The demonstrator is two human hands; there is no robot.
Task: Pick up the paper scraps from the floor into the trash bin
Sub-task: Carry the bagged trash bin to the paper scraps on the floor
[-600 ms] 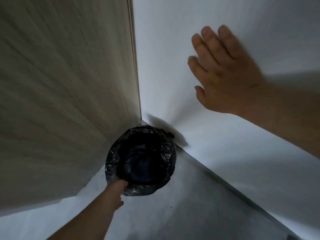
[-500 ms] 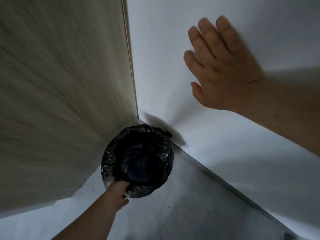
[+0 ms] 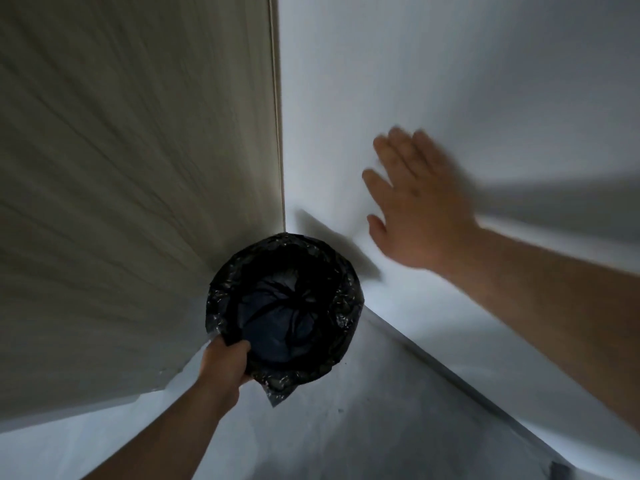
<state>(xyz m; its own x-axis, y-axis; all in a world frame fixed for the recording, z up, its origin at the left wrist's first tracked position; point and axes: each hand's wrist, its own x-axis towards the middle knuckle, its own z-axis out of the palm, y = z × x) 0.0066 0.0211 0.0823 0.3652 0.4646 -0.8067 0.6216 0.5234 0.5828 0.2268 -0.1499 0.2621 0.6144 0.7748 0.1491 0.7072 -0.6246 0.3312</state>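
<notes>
A round trash bin (image 3: 341, 327) lined with a crinkled black plastic bag stands in the corner of the room, seen from straight above. My left hand (image 3: 225, 362) grips the bin's near rim, fingers curled over the bag's edge. My right hand (image 3: 415, 206) is spread flat with straight fingers against the white wall, up and to the right of the bin; it is blurred and holds nothing. No paper scraps show on the floor or inside the bin.
A beige wood-grain panel (image 3: 121, 185) forms the left wall and meets the white wall (image 3: 450, 64) in a vertical corner just behind the bin. Grey floor (image 3: 363, 427) stretches toward me, bordered by a white baseboard (image 3: 485, 386) on the right.
My right hand has slid down the white wall toward the bin. My left hand keeps its grip on the rim, and the bin looks larger and nearer in the view.
</notes>
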